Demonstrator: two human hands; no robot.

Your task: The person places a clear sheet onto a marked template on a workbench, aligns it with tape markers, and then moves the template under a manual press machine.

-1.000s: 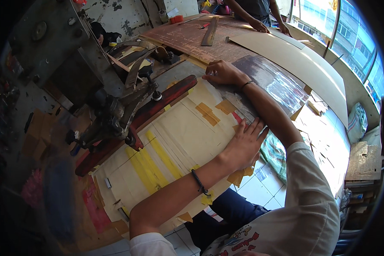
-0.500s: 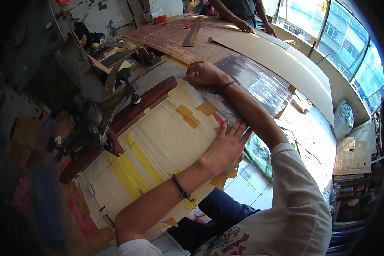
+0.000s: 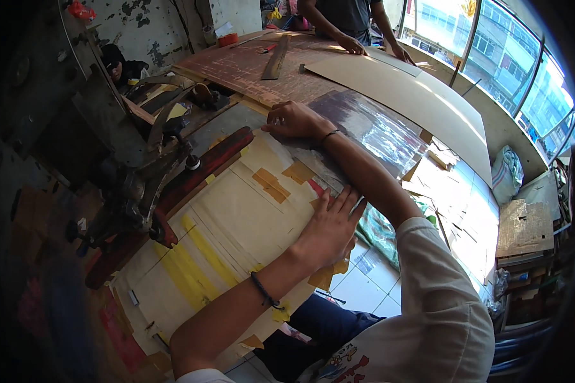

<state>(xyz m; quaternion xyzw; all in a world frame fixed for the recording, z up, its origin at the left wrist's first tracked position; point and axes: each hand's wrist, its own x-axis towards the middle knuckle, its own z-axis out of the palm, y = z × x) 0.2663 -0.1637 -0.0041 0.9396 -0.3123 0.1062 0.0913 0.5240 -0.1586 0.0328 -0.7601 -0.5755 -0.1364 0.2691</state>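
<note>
Beneath my arms lies a cream board (image 3: 255, 220) with yellow strips and brown tape patches. My left hand (image 3: 329, 225) rests flat on its right edge, fingers stretched out. Farther off, my right hand (image 3: 295, 120) has its fingers curled at the board's far end, beside a grey metal-like surface (image 3: 230, 124). What those fingers hold, if anything, is hidden. A long red bar (image 3: 204, 163) lies along the board's left side, under a dark metal machine (image 3: 124, 191).
Behind is a big reddish-brown table (image 3: 236, 67) carrying a dark flat strip (image 3: 276, 59) and a large pale sheet (image 3: 402, 96). Another person's hands (image 3: 351, 45) touch that sheet. A white sack (image 3: 507, 172) and a wooden panel (image 3: 524, 228) stand at right.
The whole view has shifted, so things sit slightly farther left. My left hand stays on the board's edge and my right hand at its far end, with little visible movement.
</note>
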